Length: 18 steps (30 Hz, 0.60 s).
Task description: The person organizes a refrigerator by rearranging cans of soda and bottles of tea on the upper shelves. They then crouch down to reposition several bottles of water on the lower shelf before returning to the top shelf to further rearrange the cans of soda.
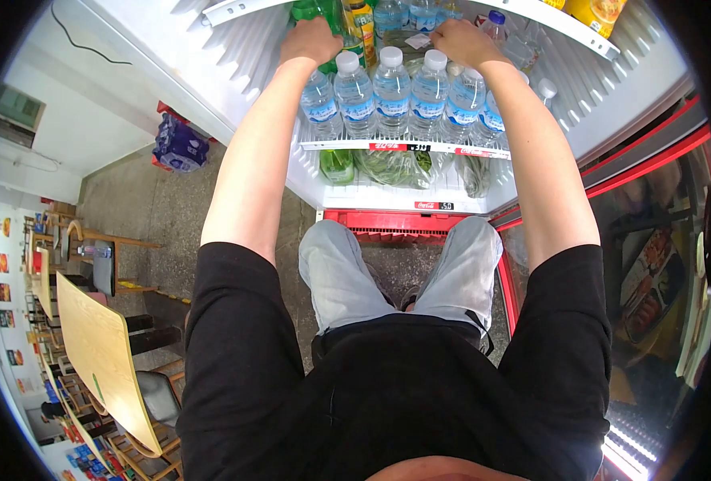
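Both arms reach over the front row of water bottles point(391, 92) on a fridge shelf. My left hand point(314, 40) is closed against the green bottles point(335, 14) at the left side; its fingertips are partly hidden, and what they hold cannot be made out. Further right, my right hand point(466, 42) has its fingers bent at the edge of a clear plastic bag point(416, 54) with dark green contents and a white label. A yellow-labelled bottle point(363, 28) stands between the hands. More water bottles point(391, 16) are behind the bag.
Bagged green vegetables point(395, 164) and a green package point(337, 166) lie on the lower shelf. An upper shelf edge point(567, 24) crosses above the hands. The glass door point(652, 264) stands open at right. A wooden table point(103, 353) and a purple pack point(179, 144) are at left.
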Tool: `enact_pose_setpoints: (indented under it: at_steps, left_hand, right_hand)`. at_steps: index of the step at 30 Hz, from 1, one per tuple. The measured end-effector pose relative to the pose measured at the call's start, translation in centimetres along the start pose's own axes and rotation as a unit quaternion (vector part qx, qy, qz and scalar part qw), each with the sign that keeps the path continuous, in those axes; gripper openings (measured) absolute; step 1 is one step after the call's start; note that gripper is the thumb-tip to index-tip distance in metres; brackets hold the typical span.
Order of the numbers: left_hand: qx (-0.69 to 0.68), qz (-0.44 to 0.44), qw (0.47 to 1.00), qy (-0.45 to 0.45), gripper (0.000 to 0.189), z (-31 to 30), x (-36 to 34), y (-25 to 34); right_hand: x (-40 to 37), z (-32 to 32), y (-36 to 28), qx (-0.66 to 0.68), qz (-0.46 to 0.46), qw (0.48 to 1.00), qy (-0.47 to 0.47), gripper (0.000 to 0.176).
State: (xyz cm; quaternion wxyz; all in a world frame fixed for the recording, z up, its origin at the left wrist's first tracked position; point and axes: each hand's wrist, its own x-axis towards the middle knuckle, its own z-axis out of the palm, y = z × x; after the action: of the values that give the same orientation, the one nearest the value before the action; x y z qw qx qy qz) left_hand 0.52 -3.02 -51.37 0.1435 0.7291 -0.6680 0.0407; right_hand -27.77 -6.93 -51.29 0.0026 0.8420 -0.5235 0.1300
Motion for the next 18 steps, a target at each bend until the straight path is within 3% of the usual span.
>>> enact_pose_setpoints:
  at_steps: [18]
  left_hand:
    - [0.009,-0.001,1.000,0.003,0.043,0.13,0.04,-0.03]
  right_hand:
    - [-0.42,-0.49,-0.41,0.007,0.006,1.000,-0.005,0.040]
